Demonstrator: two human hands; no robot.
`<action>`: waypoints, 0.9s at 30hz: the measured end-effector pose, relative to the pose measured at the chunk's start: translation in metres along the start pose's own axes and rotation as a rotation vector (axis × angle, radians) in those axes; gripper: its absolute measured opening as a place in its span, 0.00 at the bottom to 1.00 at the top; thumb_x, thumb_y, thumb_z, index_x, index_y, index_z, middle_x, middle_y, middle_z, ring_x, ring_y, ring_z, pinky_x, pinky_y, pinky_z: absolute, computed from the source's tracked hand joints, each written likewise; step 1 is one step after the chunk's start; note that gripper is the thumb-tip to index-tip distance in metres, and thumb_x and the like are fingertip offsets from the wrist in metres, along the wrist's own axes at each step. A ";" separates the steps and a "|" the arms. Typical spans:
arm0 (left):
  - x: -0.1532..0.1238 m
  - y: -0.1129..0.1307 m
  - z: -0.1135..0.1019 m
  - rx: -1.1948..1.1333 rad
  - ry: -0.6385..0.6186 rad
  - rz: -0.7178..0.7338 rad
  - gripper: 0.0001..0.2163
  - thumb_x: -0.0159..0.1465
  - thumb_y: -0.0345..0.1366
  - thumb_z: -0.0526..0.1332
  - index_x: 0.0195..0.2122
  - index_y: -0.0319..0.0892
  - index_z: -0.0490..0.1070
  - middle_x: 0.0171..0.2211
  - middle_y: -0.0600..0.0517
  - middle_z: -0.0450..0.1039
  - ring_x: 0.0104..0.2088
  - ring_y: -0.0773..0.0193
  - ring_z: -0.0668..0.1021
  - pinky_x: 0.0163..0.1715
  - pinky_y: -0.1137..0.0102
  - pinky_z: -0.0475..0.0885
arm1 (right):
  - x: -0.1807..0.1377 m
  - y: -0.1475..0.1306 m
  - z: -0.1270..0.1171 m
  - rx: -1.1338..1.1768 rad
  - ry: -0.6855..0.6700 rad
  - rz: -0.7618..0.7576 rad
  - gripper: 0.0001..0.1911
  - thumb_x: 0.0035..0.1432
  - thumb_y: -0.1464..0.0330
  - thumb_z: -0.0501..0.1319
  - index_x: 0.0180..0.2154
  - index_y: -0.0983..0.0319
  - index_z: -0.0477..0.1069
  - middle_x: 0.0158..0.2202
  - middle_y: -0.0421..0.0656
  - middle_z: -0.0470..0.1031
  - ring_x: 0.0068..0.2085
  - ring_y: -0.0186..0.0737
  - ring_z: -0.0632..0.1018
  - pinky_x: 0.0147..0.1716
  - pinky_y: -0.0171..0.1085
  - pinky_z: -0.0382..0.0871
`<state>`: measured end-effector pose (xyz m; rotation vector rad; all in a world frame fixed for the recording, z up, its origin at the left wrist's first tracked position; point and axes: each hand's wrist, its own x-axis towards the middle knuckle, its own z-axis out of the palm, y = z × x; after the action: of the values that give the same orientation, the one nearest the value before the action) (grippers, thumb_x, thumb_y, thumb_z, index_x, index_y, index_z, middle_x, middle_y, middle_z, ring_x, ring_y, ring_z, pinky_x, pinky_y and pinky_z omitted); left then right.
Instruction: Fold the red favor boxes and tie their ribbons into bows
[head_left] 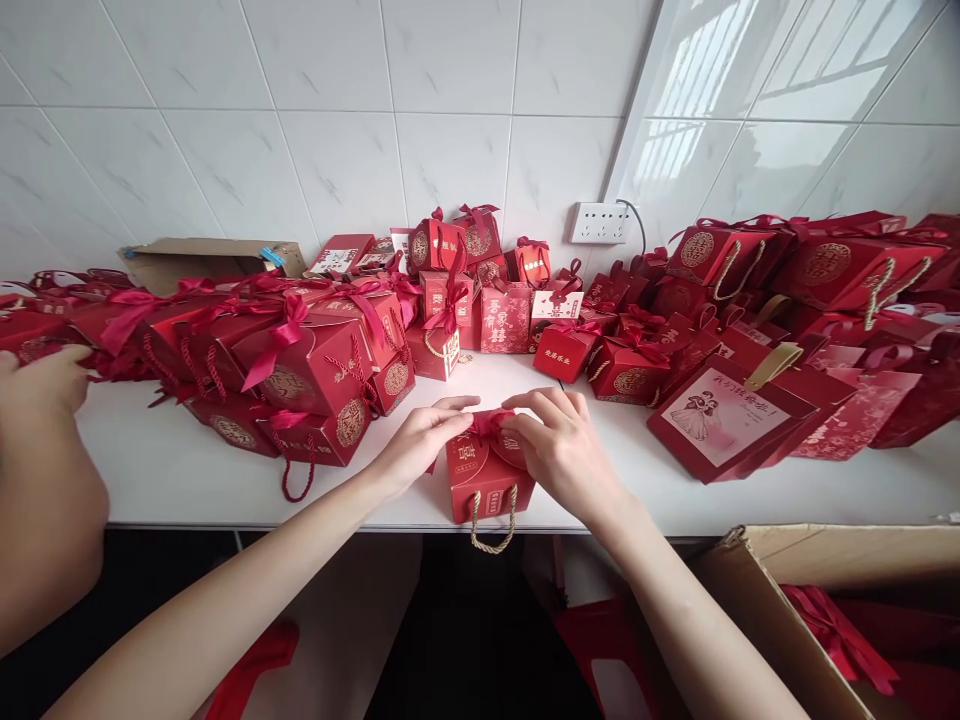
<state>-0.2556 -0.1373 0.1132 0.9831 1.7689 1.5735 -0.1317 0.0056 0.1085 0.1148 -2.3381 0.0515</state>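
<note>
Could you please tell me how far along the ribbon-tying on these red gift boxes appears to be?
Many bowed boxes already crowd the table. The left hand and right hand are on the ribbon atop one small box. How many remain is unclear; the carton holds more red items.

A co-worker's arm (37, 480) is cut off at the left edge, body unseen.

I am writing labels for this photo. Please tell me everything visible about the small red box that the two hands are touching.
The small red cardboard gift box stands upright at the white table's front edge. Gold print marks its front, and a beige twisted rope handle hangs below the edge. A red ribbon sits on top. The left hand and right hand both rest their fingers on the top; it touches no other box.
</note>
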 end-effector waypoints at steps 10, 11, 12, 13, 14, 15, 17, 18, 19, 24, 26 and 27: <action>-0.013 -0.003 -0.012 0.533 0.163 0.188 0.14 0.60 0.41 0.53 0.21 0.41 0.67 0.34 0.50 0.67 0.37 0.62 0.73 0.41 0.67 0.67 | -0.010 0.009 -0.016 -0.170 -0.124 0.021 0.09 0.60 0.76 0.55 0.30 0.63 0.72 0.36 0.46 0.72 0.35 0.41 0.68 0.35 0.40 0.57; -0.016 -0.003 -0.009 0.559 0.183 0.193 0.13 0.60 0.41 0.53 0.21 0.41 0.66 0.32 0.51 0.66 0.34 0.64 0.72 0.37 0.69 0.68 | -0.010 0.008 -0.018 -0.165 -0.132 0.028 0.10 0.61 0.75 0.54 0.31 0.62 0.72 0.36 0.46 0.71 0.35 0.41 0.68 0.36 0.40 0.57; -0.018 -0.002 -0.007 0.587 0.204 0.194 0.11 0.60 0.40 0.53 0.23 0.41 0.66 0.31 0.52 0.65 0.30 0.65 0.72 0.33 0.70 0.68 | -0.011 0.008 -0.020 -0.139 -0.131 0.050 0.09 0.62 0.73 0.54 0.33 0.62 0.72 0.36 0.47 0.71 0.35 0.41 0.69 0.36 0.40 0.58; -0.021 0.000 -0.004 0.617 0.224 0.196 0.10 0.60 0.39 0.53 0.26 0.42 0.66 0.31 0.52 0.65 0.28 0.67 0.71 0.30 0.70 0.67 | -0.011 0.006 -0.021 -0.090 -0.123 0.094 0.09 0.63 0.70 0.53 0.34 0.62 0.71 0.36 0.47 0.72 0.35 0.41 0.70 0.36 0.40 0.58; -0.024 0.001 -0.001 0.650 0.244 0.197 0.08 0.60 0.39 0.53 0.28 0.42 0.67 0.31 0.53 0.65 0.26 0.67 0.70 0.29 0.70 0.66 | -0.011 0.005 -0.023 -0.024 -0.113 0.164 0.11 0.64 0.66 0.52 0.35 0.62 0.71 0.34 0.46 0.72 0.34 0.40 0.70 0.35 0.39 0.59; -0.026 0.003 0.002 0.681 0.259 0.197 0.07 0.60 0.39 0.53 0.31 0.42 0.66 0.30 0.53 0.65 0.26 0.68 0.70 0.28 0.70 0.66 | -0.011 0.003 -0.024 0.050 -0.111 0.256 0.14 0.65 0.63 0.50 0.34 0.62 0.69 0.31 0.45 0.72 0.32 0.39 0.70 0.33 0.37 0.60; -0.030 0.006 0.007 0.720 0.275 0.196 0.07 0.61 0.40 0.53 0.33 0.43 0.65 0.29 0.54 0.66 0.25 0.68 0.70 0.28 0.70 0.66 | -0.011 -0.001 -0.024 0.194 -0.161 0.454 0.21 0.65 0.56 0.45 0.28 0.61 0.65 0.24 0.42 0.69 0.25 0.37 0.68 0.26 0.35 0.58; -0.031 0.006 0.009 0.732 0.283 0.198 0.07 0.61 0.40 0.53 0.32 0.43 0.65 0.28 0.55 0.67 0.25 0.67 0.70 0.29 0.70 0.66 | -0.011 -0.003 -0.023 0.253 -0.204 0.535 0.24 0.65 0.54 0.43 0.24 0.60 0.61 0.20 0.40 0.66 0.22 0.36 0.66 0.24 0.34 0.56; -0.032 0.007 0.010 0.740 0.294 0.203 0.07 0.62 0.40 0.53 0.32 0.43 0.64 0.28 0.54 0.67 0.26 0.67 0.71 0.29 0.70 0.65 | -0.010 -0.005 -0.022 0.302 -0.248 0.598 0.25 0.64 0.52 0.42 0.21 0.59 0.57 0.17 0.39 0.63 0.20 0.34 0.63 0.22 0.34 0.54; -0.034 0.001 0.018 0.728 0.354 0.242 0.06 0.62 0.38 0.53 0.34 0.43 0.66 0.29 0.53 0.71 0.28 0.65 0.72 0.31 0.70 0.67 | -0.008 -0.015 -0.009 0.482 -0.288 0.733 0.26 0.59 0.48 0.49 0.20 0.59 0.53 0.17 0.36 0.59 0.20 0.32 0.58 0.20 0.33 0.51; -0.035 -0.002 0.021 0.691 0.363 0.249 0.06 0.61 0.37 0.54 0.36 0.43 0.67 0.32 0.52 0.74 0.29 0.65 0.73 0.33 0.69 0.68 | -0.006 -0.016 -0.005 0.536 -0.265 0.765 0.25 0.57 0.49 0.51 0.20 0.59 0.55 0.17 0.36 0.59 0.21 0.32 0.58 0.21 0.33 0.51; -0.035 -0.003 0.022 0.675 0.361 0.255 0.06 0.61 0.36 0.54 0.36 0.43 0.67 0.35 0.51 0.75 0.30 0.64 0.73 0.34 0.69 0.68 | -0.006 -0.016 -0.003 0.560 -0.260 0.781 0.24 0.57 0.49 0.52 0.20 0.60 0.55 0.17 0.36 0.58 0.21 0.32 0.58 0.21 0.33 0.51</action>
<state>-0.2188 -0.1538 0.1054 1.3294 2.6123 1.3734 -0.1239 -0.0096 0.1063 -0.5501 -2.4167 1.1279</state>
